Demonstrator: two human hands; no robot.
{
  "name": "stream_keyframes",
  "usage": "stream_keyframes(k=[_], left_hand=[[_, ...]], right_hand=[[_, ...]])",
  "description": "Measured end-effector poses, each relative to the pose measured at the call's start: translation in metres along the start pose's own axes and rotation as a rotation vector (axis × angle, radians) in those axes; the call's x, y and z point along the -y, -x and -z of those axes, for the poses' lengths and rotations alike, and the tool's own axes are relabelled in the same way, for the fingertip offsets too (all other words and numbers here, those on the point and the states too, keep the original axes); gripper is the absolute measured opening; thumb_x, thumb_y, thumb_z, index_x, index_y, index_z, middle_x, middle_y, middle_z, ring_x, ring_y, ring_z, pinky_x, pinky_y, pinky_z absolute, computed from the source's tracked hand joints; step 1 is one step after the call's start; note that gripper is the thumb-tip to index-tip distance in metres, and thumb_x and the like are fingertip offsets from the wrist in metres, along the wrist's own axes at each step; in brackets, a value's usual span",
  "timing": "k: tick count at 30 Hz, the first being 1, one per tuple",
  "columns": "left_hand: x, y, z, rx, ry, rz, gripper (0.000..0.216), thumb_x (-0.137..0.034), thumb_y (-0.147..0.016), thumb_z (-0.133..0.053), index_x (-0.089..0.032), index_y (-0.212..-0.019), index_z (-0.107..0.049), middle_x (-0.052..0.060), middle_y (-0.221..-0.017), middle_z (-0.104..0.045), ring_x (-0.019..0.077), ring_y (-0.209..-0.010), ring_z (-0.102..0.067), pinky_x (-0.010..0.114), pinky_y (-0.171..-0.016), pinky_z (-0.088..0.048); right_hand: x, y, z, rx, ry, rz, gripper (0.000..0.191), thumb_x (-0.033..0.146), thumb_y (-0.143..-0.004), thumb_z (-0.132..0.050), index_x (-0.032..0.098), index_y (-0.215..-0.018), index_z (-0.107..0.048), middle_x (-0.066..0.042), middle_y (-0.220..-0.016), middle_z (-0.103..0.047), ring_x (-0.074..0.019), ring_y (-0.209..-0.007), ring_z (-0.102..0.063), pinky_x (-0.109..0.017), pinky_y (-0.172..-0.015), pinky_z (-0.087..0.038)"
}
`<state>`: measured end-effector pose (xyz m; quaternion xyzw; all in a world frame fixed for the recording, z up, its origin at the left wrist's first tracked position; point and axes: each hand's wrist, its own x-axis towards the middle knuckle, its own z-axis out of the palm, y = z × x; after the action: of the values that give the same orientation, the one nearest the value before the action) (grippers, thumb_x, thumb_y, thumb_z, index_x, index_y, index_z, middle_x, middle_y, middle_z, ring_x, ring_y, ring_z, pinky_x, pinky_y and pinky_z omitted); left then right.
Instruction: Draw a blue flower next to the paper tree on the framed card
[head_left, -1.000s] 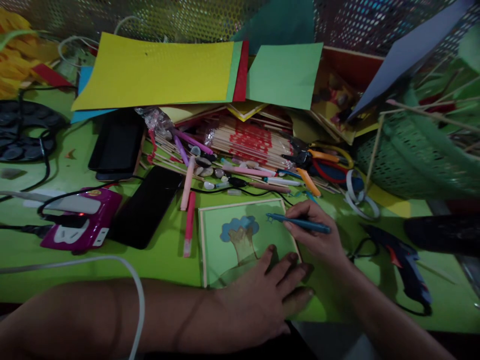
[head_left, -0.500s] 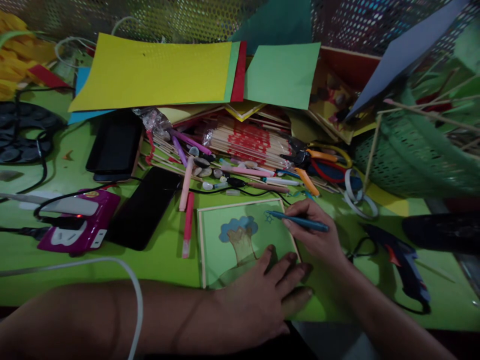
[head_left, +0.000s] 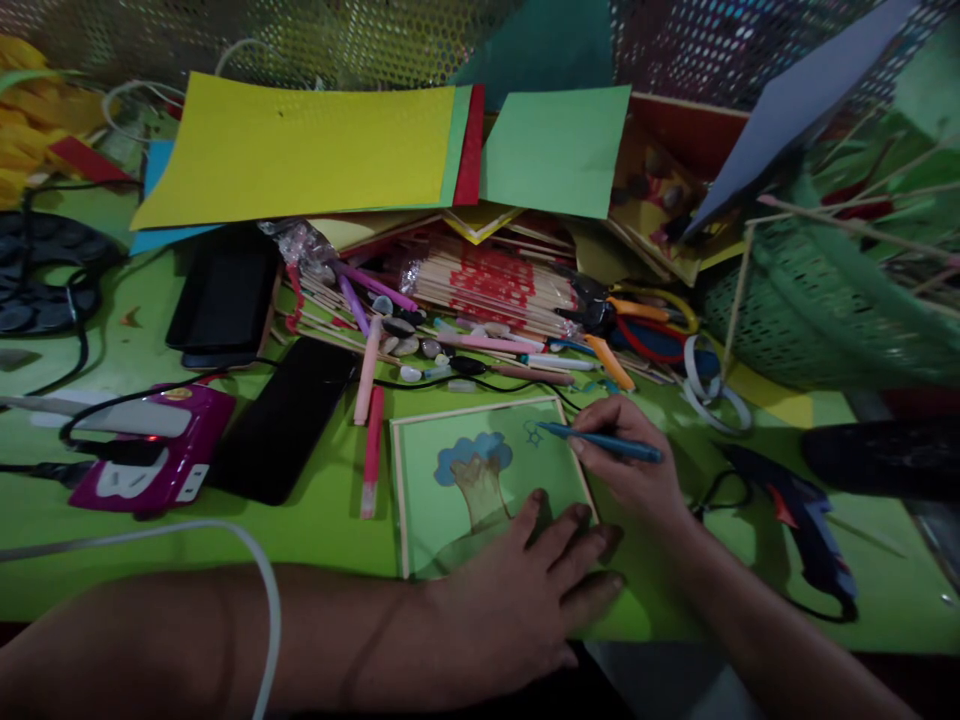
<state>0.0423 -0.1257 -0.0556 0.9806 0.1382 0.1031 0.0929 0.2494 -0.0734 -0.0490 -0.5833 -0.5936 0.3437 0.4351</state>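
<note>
A green sheet of paper [head_left: 420, 500] edged with thin wooden sticks lies on the table before me. It bears a tree drawing [head_left: 480, 480] with a brown trunk and blue crown, and a small flower-like outline [head_left: 533, 434] at the upper right. My right hand [head_left: 630, 455] pinches a blue felt-tip pen [head_left: 619, 443], its tip at or just beside that outline. Across the sheet's lower right corner, my left hand [head_left: 532, 580] rests flat with fingers spread, covering part of the drawing.
A pink marker [head_left: 373, 450] and a black phone [head_left: 289, 425] lie left of the sheet, near a purple power strip [head_left: 161, 450]. Bamboo sticks [head_left: 487, 285] and pens are heaped behind. A glue gun [head_left: 802, 520] and a green basket [head_left: 832, 300] stand at right.
The pen tip has shifted slightly, and a curved line now shows above the small flower-like outline. My left hand stays in place on the sheet.
</note>
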Motion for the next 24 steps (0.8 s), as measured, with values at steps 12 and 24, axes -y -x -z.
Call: stream_keyframes(k=[12,24], left_hand=[[0.0007,-0.0011,0.0041,0.019,-0.003,-0.008,0.067,-0.056,-0.098,-0.058,-0.023,-0.155,-0.047,0.012,-0.167,-0.037,0.0345,-0.151,-0.035,0.057,-0.117,-0.030],[0.0004,-0.0011,0.0037,0.008,-0.003,-0.005,0.067,-0.056,-0.099,-0.057,-0.023,-0.155,-0.047,0.012,-0.167,-0.037,0.0344,-0.151,-0.035,0.057,-0.117,-0.029]], right_hand=[[0.0037,0.0007,0.0011,-0.003,-0.030,-0.032,0.011,0.018,-0.077,-0.072,0.024,-0.080,-0.063,0.001,-0.075,-0.063,-0.0163,-0.065,-0.056,-0.029,-0.058,-0.045],[0.0038,-0.0001,0.0010,-0.013,0.009,0.019,0.010,0.019,-0.077,-0.072,0.024,-0.080,-0.064,0.001,-0.077,-0.064,-0.0169,-0.067,-0.058,-0.029,-0.059,-0.047]])
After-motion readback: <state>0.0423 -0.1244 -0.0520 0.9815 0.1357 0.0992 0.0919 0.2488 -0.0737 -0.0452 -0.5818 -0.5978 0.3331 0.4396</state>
